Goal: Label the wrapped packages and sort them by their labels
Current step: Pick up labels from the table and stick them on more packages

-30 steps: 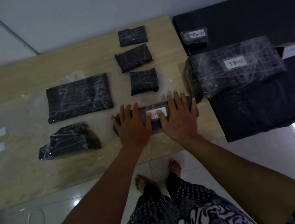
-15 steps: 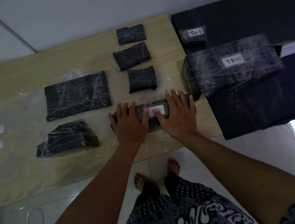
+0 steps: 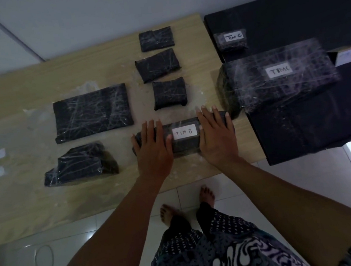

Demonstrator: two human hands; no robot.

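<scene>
From the head camera, a long wrapped package (image 3: 185, 141) lies near the front edge of the wooden table (image 3: 33, 83), its white label (image 3: 185, 132) reading "TiM B". The left hand (image 3: 153, 149) and right hand (image 3: 217, 138) press flat on either end, fingers straight. Five unlabelled packages lie behind and left; two marked "TiM C" (image 3: 279, 75) sit on the black surface (image 3: 309, 8) to the right.

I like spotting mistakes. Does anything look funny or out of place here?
One thing: the big package labelled TIM C isn't fully on the black table; its left end hangs out over the wooden table. It also sits tilted. The other packages lie flat.
</scene>
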